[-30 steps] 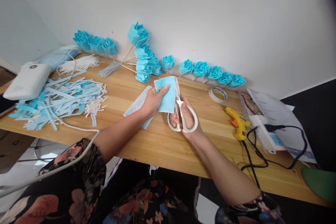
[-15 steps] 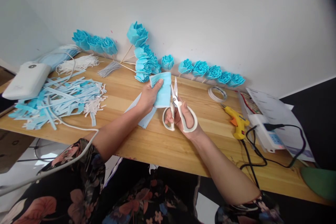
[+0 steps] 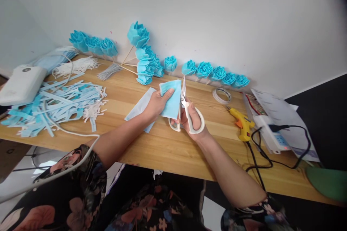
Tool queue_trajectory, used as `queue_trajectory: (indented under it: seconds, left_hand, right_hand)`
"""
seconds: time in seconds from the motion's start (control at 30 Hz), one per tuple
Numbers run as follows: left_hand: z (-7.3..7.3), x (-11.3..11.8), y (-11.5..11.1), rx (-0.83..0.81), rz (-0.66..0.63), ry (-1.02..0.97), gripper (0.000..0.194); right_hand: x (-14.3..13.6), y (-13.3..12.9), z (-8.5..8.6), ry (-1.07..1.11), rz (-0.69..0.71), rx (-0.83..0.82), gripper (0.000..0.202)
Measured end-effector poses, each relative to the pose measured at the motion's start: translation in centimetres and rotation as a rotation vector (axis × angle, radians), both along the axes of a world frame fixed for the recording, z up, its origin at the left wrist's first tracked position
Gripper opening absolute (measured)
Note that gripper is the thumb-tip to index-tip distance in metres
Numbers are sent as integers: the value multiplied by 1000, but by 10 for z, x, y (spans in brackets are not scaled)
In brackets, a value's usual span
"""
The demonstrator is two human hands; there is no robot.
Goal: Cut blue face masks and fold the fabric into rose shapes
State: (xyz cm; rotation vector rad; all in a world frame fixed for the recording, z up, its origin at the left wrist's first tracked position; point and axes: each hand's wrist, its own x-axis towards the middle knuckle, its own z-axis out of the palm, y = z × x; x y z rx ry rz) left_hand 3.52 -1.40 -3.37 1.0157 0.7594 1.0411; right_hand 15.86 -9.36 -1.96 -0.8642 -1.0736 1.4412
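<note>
Between its thumb and fingers my left hand (image 3: 158, 104) grips a folded piece of light blue mask fabric (image 3: 172, 103), held up over the table. White-handled scissors (image 3: 197, 120) are in my right hand (image 3: 189, 117), its thumb and fingers through the loops. Their visible blade points upward along the fabric's right edge; the other blade is mostly hidden behind the fabric, so I cannot tell if they are cutting. Beneath my left hand and wrist lies pale blue sheet material (image 3: 141, 104) on the wooden table.
Blue fabric flowers (image 3: 205, 69) on sticks line the wall. To the left are cut strips (image 3: 67, 103), a white power bank (image 3: 23, 85) with its cable, and grey wires (image 3: 108, 71). A tape roll (image 3: 221, 95), yellow glue gun (image 3: 241, 122) and power strip (image 3: 271, 133) lie right.
The fabric and my left hand have shifted slightly right and down, bringing the fabric over part of the scissors. More of the pale sheet on the table shows. The view has shifted a little.
</note>
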Motion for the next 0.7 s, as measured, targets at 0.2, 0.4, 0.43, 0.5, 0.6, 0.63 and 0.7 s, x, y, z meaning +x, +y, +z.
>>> queue_trajectory:
  seconds: [0.2,0.4,0.43,0.5,0.6,0.63,0.7]
  left_hand:
    - [1,1,-1,-3,-9,-9,44]
    - [6,0,-4,-2,-8,-4,44]
    - [6,0,-4,-2,-8,-7,44]
    - [6,1,-4,-2,-3,-8,44]
    - [5,1,-3,-4,6,-7,44]
    - [5,1,-3,-6,6,-6,44]
    - [5,1,-2,-15,-2,-4,44]
  right_hand:
    - [-2,-1,2,47,-18,37,60]
    - [-4,-3,2,82,-66,41,59]
    - [-4,-3,1,82,-71,40,60]
    - [-5,-3,0,83,-88,44,61]
    - [-6,-3,-1,78,-112,55,64]
    - [-6,-3,-1,74,-116,54,65]
    - [-6,-2,-1,71,-116,43,67]
